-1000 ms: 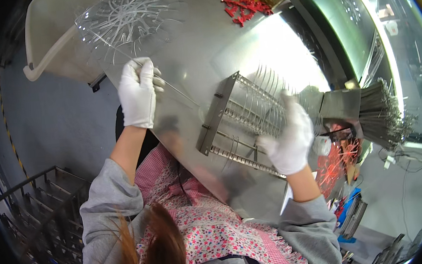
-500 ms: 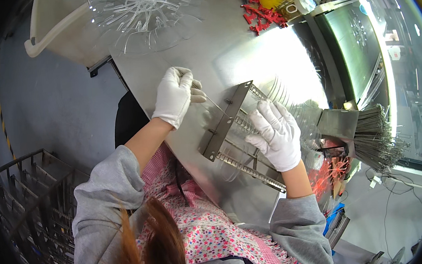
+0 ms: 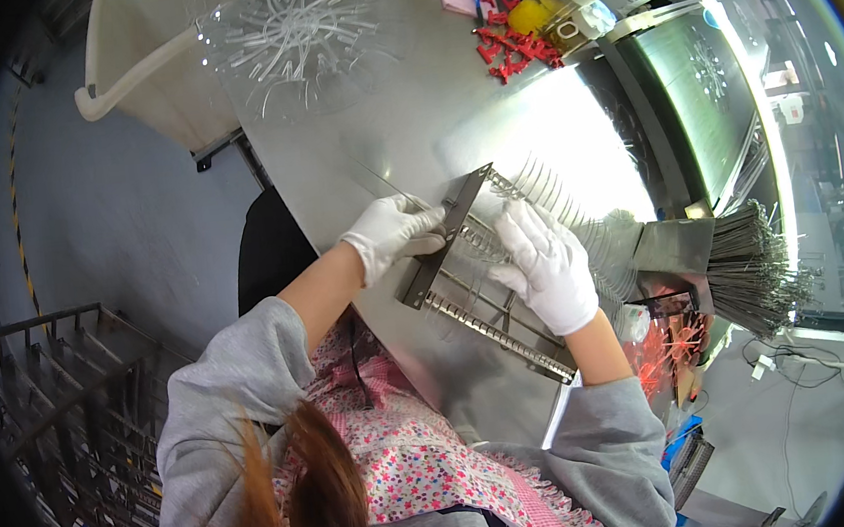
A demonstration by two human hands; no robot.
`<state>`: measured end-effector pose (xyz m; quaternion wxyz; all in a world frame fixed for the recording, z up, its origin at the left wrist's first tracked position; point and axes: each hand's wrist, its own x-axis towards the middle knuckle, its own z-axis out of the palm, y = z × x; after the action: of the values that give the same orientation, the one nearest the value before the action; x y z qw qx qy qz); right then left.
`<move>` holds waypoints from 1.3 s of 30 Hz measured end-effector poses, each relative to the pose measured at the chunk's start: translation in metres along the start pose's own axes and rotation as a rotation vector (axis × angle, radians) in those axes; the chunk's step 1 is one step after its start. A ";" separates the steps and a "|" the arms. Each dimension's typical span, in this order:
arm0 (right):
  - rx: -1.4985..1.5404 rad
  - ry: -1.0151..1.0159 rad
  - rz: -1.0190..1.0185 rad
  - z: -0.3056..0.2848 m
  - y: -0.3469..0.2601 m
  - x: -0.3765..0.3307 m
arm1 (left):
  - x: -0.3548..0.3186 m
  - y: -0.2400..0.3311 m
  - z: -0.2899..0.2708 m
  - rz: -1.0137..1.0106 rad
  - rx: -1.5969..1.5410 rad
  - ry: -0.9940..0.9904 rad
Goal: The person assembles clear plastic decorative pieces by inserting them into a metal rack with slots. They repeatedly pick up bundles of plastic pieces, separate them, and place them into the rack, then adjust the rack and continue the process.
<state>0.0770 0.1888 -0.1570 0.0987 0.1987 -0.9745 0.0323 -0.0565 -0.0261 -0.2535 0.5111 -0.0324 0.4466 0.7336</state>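
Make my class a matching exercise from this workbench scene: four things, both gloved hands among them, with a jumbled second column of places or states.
Things
1. left hand
2. right hand
3. red pieces
4. bundle of thin grey rods

Places or states
A. scattered beside the yellow container
B. at the end plate of the metal rack
C. fanning out at the picture's right
D. fingers spread, seen over the rack

Pairs: 1-B, 2-D, 3-A, 4-C
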 end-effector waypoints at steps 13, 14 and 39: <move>-0.098 -0.090 0.064 -0.026 0.027 -0.094 | -0.005 -0.008 0.009 0.299 -0.043 0.651; -0.106 -0.072 0.110 -0.036 0.030 -0.112 | -0.009 -0.002 -0.005 0.534 0.673 0.604; -0.130 0.418 0.461 -0.057 0.121 -0.155 | -0.002 -0.008 0.024 0.688 1.550 0.262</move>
<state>0.1791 0.3643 -0.1355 0.2994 -0.0449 -0.9525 0.0317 -0.0398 -0.0101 -0.2431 0.0823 0.3789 0.8622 0.3258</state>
